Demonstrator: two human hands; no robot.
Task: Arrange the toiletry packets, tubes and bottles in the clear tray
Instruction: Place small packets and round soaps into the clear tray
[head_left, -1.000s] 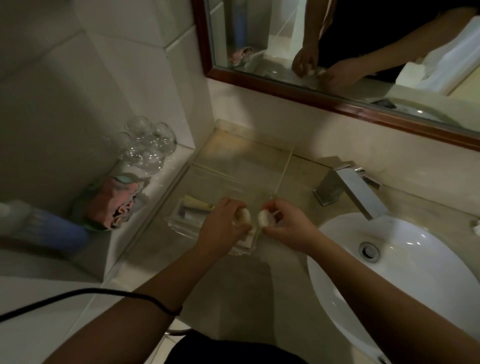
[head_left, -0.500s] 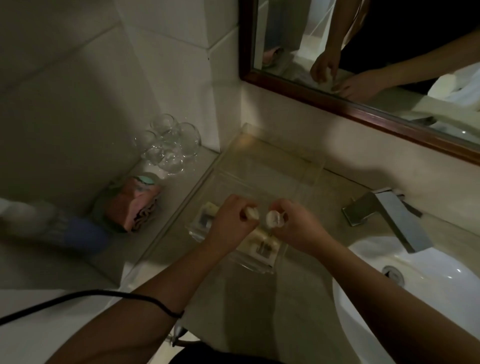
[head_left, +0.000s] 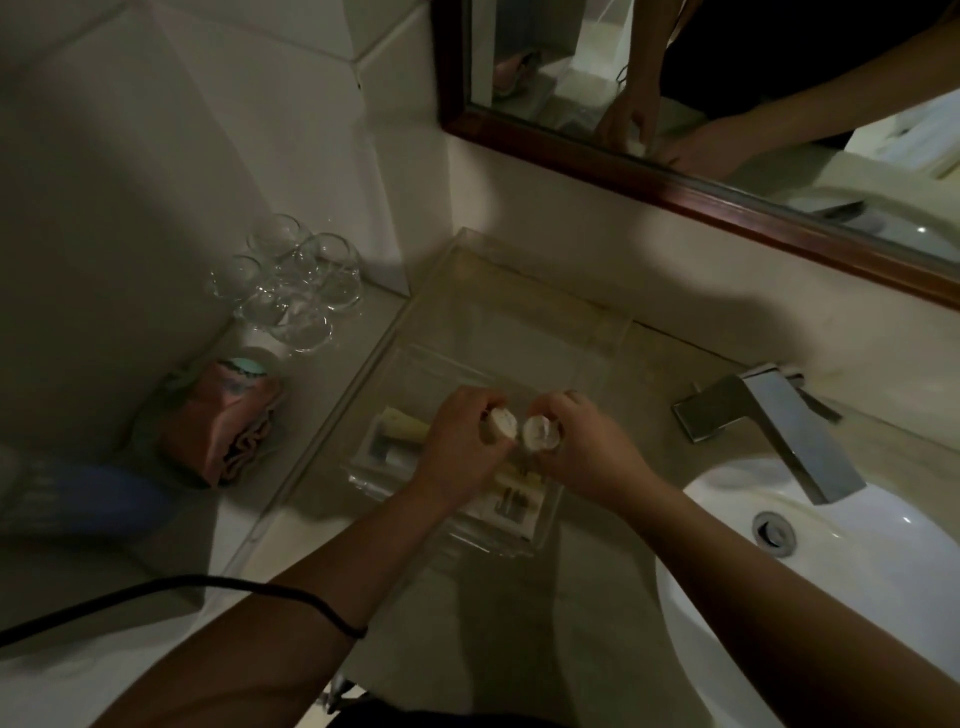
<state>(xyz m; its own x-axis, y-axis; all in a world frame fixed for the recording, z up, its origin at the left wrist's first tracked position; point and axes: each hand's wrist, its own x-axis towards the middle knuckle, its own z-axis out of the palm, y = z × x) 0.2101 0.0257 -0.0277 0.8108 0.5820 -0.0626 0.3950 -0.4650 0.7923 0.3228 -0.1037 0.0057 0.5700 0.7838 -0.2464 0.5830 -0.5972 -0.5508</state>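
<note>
A clear tray (head_left: 545, 512) lies on the beige counter between the wall ledge and the sink. Flat white toiletry packets (head_left: 511, 506) and a cream tube (head_left: 402, 423) lie in its near end. Over them my left hand (head_left: 460, 441) is closed around a small white-capped bottle (head_left: 503, 423). Just to its right, my right hand (head_left: 582, 447) grips a second small white-capped bottle (head_left: 541, 434). The two caps almost touch. Both bottle bodies are hidden inside my fists.
Several upturned glasses (head_left: 291, 283) and a pink pouch (head_left: 218, 423) stand on the left ledge, with a blurred blue object (head_left: 83, 501) nearer me. A chrome tap (head_left: 774, 423) overhangs the white basin (head_left: 831, 561) at right. A framed mirror (head_left: 727, 104) hangs on the wall behind.
The camera has swung left and closer, so the sink has slid right. Both hands stay over the tray's near end with the two bottles held side by side.
</note>
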